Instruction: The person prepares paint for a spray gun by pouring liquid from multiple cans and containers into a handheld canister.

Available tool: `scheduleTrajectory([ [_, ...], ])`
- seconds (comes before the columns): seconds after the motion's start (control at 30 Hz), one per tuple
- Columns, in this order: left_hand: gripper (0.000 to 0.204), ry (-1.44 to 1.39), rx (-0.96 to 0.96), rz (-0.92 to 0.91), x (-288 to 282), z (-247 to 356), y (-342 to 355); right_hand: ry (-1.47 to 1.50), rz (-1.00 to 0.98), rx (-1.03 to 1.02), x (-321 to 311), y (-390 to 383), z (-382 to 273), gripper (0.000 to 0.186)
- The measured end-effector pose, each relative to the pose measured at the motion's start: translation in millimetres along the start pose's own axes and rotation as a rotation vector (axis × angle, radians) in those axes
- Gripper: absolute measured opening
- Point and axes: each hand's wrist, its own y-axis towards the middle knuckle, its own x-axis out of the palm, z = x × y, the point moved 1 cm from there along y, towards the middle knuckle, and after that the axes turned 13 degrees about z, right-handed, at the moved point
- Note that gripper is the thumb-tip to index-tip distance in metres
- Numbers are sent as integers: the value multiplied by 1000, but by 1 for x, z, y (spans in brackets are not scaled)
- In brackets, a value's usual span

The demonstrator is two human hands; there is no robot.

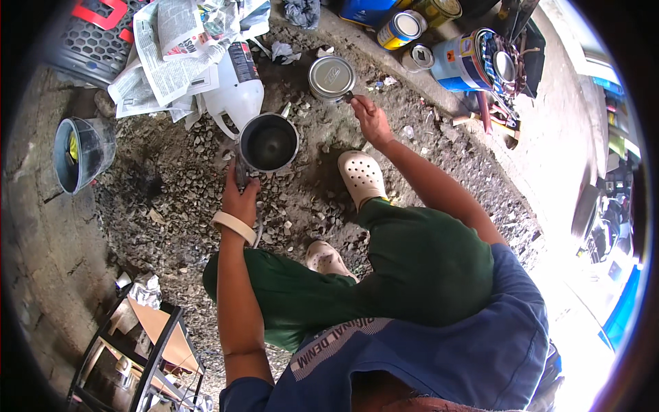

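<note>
My left hand (239, 196) is closed on the grey handle of a spray gun with an open metal cup (268, 141), dark inside; a hose runs down beside my wrist. My right hand (371, 120) is closed on a small dark tool (349, 97) at the lower right rim of a lidded tin (332, 77). The tin stands on the gritty ground beyond my right foot (361, 177), which is in a pale clog. A white plastic jug (233, 96) lies just behind the cup.
Newspapers (165, 48) and a black crate (89, 41) are at upper left, a grey bucket (75, 154) at left, a metal-framed rack (154, 329) at lower left. Paint cans (399, 31), a large blue can (453, 62) and tools (491, 117) line the concrete edge (522, 158) at right.
</note>
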Motion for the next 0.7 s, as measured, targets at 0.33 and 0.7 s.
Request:
scheduleTrajectory([
  [0.33, 56, 18, -8, -68, 6, -5, 5, 241, -245, 163, 7, 16, 17, 44],
  [0.7, 70, 255, 87, -188, 28, -8, 12, -50, -42, -9, 7, 13, 3, 42],
])
